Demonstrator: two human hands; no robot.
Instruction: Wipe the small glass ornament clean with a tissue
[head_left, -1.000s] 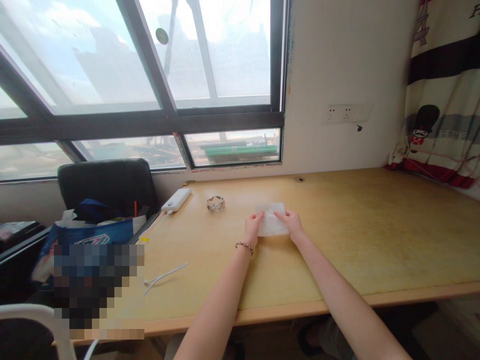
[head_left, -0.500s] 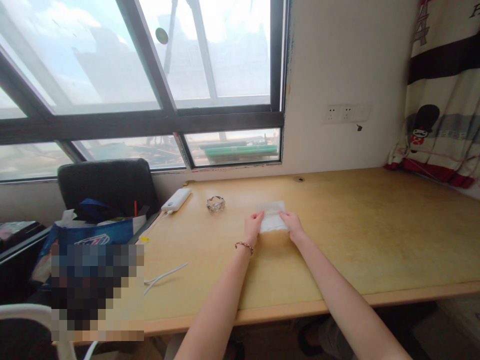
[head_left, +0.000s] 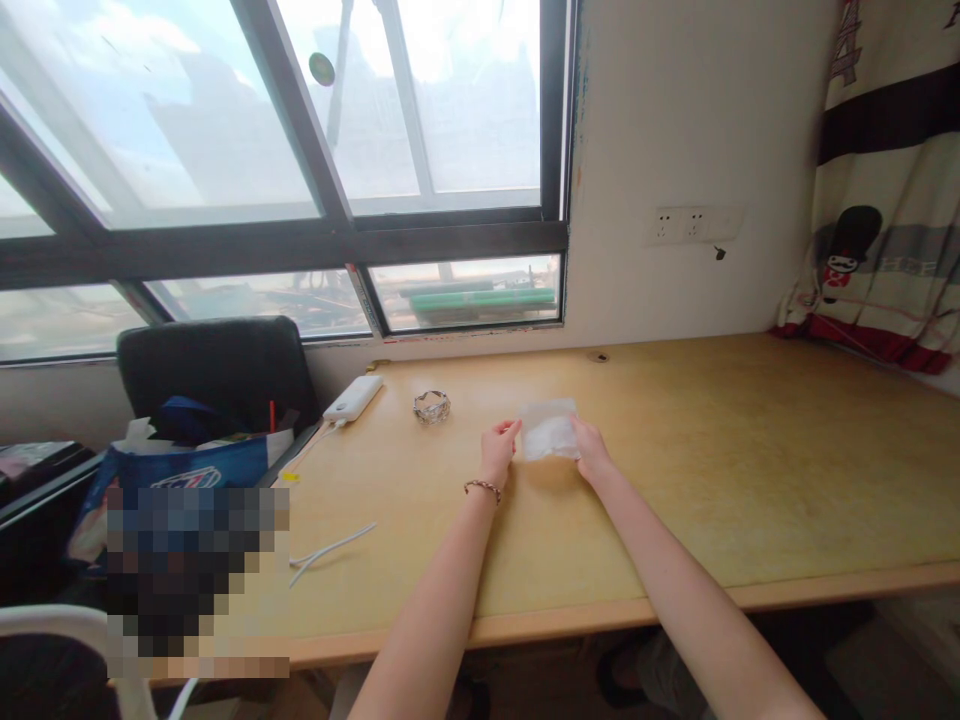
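Over the desk [head_left: 750, 450], our right hand [head_left: 595, 453] grips a translucent white packet [head_left: 547, 432]; we cannot tell whether our left hand's fingers [head_left: 512, 428], at its left edge, pinch it.

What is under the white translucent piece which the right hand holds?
Under the white translucent piece is the yellowish table, with a shadow visible near its lower edge. The spot directly beneath is mostly covered, so anything there cannot be told.
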